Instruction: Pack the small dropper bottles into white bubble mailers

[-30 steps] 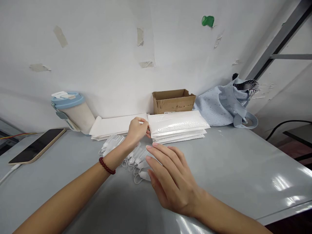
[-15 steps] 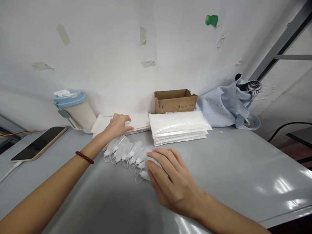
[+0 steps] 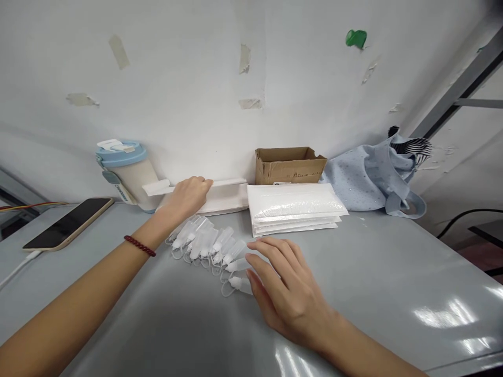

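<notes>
Gripping raised white envelope over flat stack by wall, left hand closed, fingertips hidden; right hand open beside small bottles. Step looks like taking one envelope; next move likely calls for steady pinch.

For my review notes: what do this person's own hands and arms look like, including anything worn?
The left hand and right hand wear no gloves, and no sleeves show. A dark red, beaded-looking bracelet circles the left arm; the right has none visible.
</notes>
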{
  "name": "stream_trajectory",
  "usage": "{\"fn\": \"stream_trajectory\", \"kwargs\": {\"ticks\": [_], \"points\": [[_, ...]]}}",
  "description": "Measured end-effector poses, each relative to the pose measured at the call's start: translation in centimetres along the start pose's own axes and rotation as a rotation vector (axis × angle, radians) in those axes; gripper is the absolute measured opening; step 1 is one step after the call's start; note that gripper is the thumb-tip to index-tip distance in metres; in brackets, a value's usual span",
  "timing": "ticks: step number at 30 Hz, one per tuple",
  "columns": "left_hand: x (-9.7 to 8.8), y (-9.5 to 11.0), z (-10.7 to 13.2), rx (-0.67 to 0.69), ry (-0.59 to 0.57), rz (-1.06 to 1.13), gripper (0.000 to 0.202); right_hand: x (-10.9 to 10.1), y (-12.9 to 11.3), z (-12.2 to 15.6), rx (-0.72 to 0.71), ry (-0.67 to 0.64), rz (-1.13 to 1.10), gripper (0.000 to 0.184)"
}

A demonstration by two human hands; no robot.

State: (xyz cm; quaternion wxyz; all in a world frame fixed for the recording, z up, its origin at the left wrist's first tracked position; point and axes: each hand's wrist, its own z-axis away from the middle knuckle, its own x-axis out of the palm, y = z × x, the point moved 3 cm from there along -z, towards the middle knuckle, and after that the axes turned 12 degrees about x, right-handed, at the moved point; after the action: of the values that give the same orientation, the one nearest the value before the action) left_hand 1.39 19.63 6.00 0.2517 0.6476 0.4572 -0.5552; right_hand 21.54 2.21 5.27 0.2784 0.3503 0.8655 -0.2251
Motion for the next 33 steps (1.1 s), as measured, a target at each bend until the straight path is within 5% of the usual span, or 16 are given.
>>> {"fn": "stream_trajectory", "kwargs": {"ticks": [6,8,12,15,17,21,23,26,29,33], "points": [[-6.6,1.4,6.5,-0.069,0.268,-0.125,0.040,-0.9,1.0,-0.7,0.110,0.103,0.014,0.034],[-7.6,3.6,9.6,0.127,0.400,-0.192,0.034,-1.9,1.0,-1.0,0.104,0.153,0.042,0.044],[-6.3,9.6,14.2,0.518,0.458,-0.232,0.041,-2.5,0.0,-0.3,-0.080,-0.090,0.244,0.048],[-4.5,12.3,15.5,0.574,0.421,-0.161,0.043,-1.8,-0.6,0.9,-0.203,-0.240,0.314,0.034],[-3.9,11.9,15.5,0.556,0.409,-0.055,0.042,-1.4,-0.5,1.2,-0.243,-0.258,0.355,0.034],[-5.0,6.7,14.3,0.255,0.563,0.210,0.037,-1.8,0.2,0.6,-0.256,-0.194,0.461,0.036],[-5.7,3.0,13.6,-0.159,0.596,0.356,0.032,-2.3,0.5,0.2,-0.240,-0.173,0.493,0.037],[-4.8,-0.4,13.4,-0.693,0.245,0.851,0.031,-2.5,0.6,0.1,-0.223,-0.203,0.492,0.040],[-3.1,-0.8,13.9,-0.844,-0.077,1.339,0.030,-2.3,0.2,0.4,-0.214,-0.225,0.431,0.044],[-1.4,0.5,14.6,-0.927,-0.129,1.537,0.017,-1.6,-0.7,0.9,-0.161,-0.326,0.336,0.051]]}}
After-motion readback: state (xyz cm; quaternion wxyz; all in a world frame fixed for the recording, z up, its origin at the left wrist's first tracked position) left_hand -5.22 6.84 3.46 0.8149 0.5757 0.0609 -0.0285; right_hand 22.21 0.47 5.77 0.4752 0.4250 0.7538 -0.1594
